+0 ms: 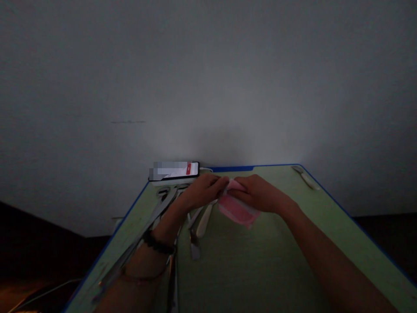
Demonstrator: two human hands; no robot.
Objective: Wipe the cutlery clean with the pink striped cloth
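A pink cloth (239, 210) with paler edges hangs between my hands, above the middle of the table. My right hand (260, 191) is closed on it, with the thumb and fingers pressing its upper part. Closed too, my left hand (205, 190) meets the cloth's upper left edge with its fingertips. Whether anything is wrapped inside the cloth is hidden. Just below my left hand, a tool with a cream handle (204, 221) lies beside a small metal blade (194, 250). My left forearm partly covers several metal tools, among them a wrench (163, 191).
A phone (176, 171) leans at the back left, with a white cable (206, 169) behind it. At the back right lies a knife with a pale handle (309, 180). The green table (260, 269) has a blue edge and meets a grey wall (247, 87).
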